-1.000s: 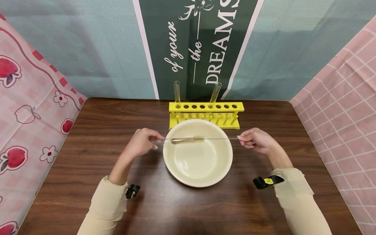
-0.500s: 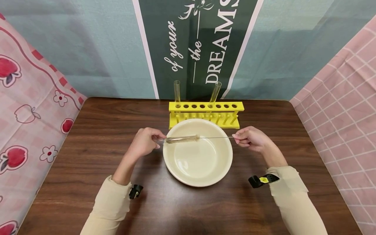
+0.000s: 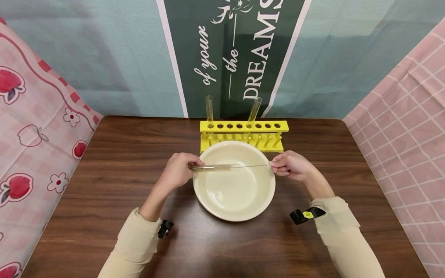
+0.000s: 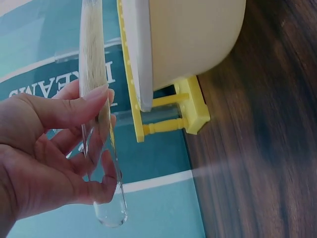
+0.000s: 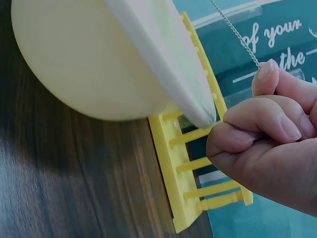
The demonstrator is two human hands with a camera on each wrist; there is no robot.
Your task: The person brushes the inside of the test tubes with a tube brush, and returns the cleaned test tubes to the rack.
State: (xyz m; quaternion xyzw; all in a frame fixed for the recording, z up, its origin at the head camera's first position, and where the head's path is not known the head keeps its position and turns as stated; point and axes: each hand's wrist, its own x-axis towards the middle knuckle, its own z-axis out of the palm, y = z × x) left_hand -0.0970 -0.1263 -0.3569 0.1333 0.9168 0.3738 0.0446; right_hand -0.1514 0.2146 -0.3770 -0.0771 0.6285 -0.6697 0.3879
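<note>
My left hand (image 3: 179, 169) grips a clear glass test tube (image 4: 111, 213) near its rounded closed end, thumb and fingers around the glass. Inside the tube are the pale bristles of a test tube brush (image 4: 93, 44). The brush's thin twisted-wire handle (image 5: 233, 29) comes out of the tube's open end and runs to my right hand (image 3: 290, 166). There the thumb and forefinger pinch the end of the wire, with the other fingers curled in. Tube and brush lie nearly level above a cream basin (image 3: 236, 200), across its far half.
Behind the basin stands a yellow test tube rack (image 3: 243, 126). It holds an upright test tube (image 3: 209, 108) at its left and a leaning test tube (image 3: 255, 110) further right. Fabric hangs at the back and both sides of the brown wooden table (image 3: 229, 247).
My right hand has moved left, and the brush sits deeper in the tube with less wire showing. My left hand has shifted a little right with the tube.
</note>
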